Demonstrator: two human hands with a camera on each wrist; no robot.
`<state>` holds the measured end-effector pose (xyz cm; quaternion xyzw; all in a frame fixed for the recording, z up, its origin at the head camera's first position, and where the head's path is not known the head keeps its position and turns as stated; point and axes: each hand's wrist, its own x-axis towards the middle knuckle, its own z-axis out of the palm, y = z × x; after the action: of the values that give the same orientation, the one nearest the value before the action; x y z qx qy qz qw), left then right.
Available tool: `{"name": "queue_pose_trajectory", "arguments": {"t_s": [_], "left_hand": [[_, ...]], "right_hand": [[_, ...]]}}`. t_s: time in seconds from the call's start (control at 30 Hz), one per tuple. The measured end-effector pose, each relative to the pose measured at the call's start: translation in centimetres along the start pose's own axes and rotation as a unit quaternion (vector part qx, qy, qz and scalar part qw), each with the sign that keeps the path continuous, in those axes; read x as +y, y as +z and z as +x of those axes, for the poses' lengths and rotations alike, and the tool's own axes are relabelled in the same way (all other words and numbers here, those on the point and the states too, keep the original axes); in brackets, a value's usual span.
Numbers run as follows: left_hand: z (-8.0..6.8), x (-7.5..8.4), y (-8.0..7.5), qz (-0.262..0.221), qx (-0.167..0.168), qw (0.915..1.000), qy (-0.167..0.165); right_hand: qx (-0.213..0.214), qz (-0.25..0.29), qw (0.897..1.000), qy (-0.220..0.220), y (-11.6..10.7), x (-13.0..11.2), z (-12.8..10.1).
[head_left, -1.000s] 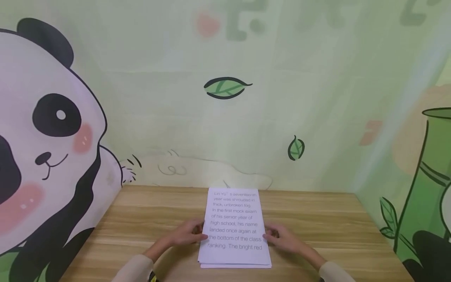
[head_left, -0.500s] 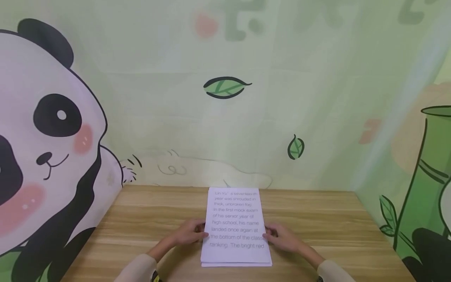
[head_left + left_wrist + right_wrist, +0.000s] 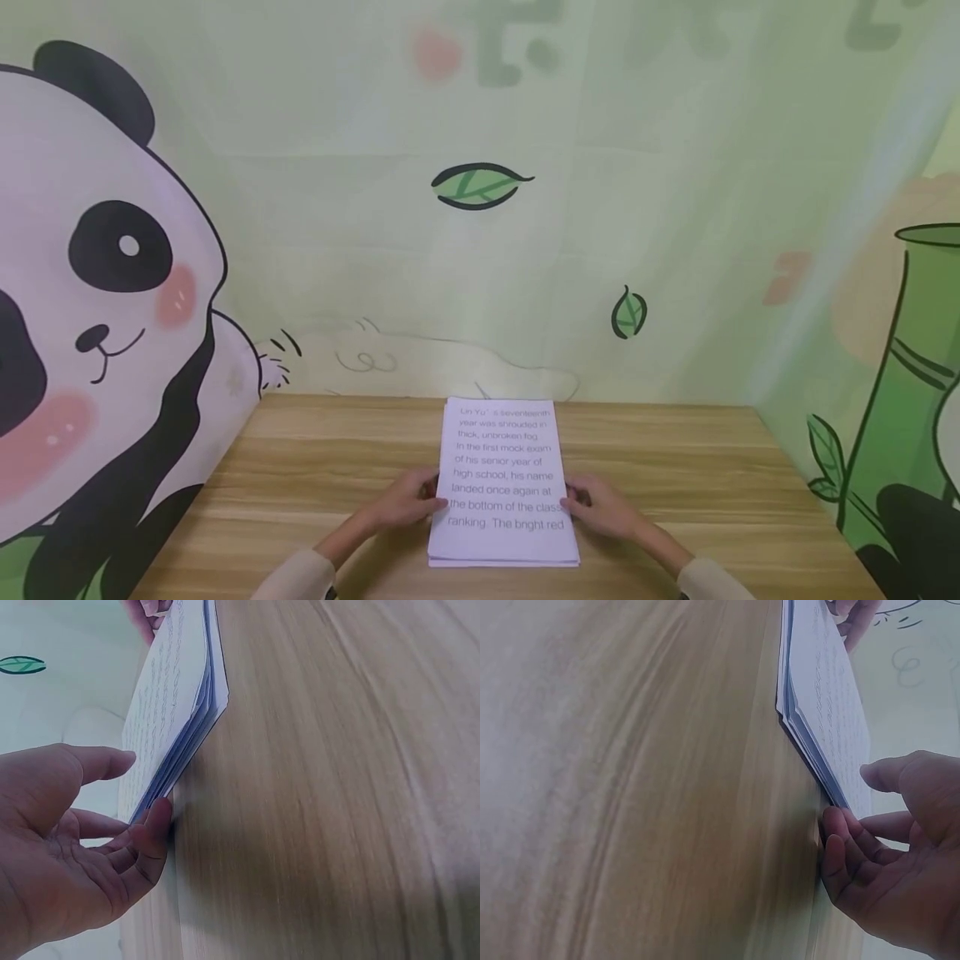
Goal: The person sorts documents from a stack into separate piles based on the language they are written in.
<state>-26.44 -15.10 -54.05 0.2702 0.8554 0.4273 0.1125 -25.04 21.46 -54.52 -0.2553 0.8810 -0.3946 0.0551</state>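
A stack of white paper (image 3: pixel 501 546) lies on the wooden table, its top sheet printed with large English text. My left hand (image 3: pixel 405 500) holds the stack's left edge, thumb over the top sheet and fingers bent against the side. On the opposite edge my right hand (image 3: pixel 602 505) holds it the same way. In the left wrist view, the fingertips (image 3: pixel 159 814) meet the side of the layered sheets (image 3: pixel 180 746). The right wrist view shows the right fingers (image 3: pixel 840 825) curled at the edge, with the thumb close over the printed face. Sheet edges at the near end are slightly uneven.
The wooden table (image 3: pixel 675 467) extends to both sides of the stack. Behind it hangs a pale green backdrop (image 3: pixel 337 208) printed with a panda (image 3: pixel 142 350), leaves and bamboo (image 3: pixel 885 433). The stack's far end reaches the table's back edge.
The stack's top sheets have shifted slightly right, and their near edges line up more closely with the sheets below. The left hand has moved a little right; the right hand has barely moved.
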Motion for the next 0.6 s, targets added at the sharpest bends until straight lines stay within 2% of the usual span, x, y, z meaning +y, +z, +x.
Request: {"name": "queue_pose_trajectory", "arguments": {"t_s": [0.17,0.47,0.6], "left_hand": [[-0.08,0.24,0.19,0.019,0.007,0.9998,-0.007],[-0.27,0.45,0.57,0.025,0.015,0.9993,-0.024],[-0.57,0.87,0.52,0.025,0.020,0.9992,-0.023]], "right_hand": [[0.001,-0.001,1.000,-0.001,-0.04,-0.20,-0.16],[0.024,-0.043,0.998,0.038,0.39,-0.68,-0.79],[0.028,-0.040,0.998,0.049,0.52,-1.00,-0.94]]}}
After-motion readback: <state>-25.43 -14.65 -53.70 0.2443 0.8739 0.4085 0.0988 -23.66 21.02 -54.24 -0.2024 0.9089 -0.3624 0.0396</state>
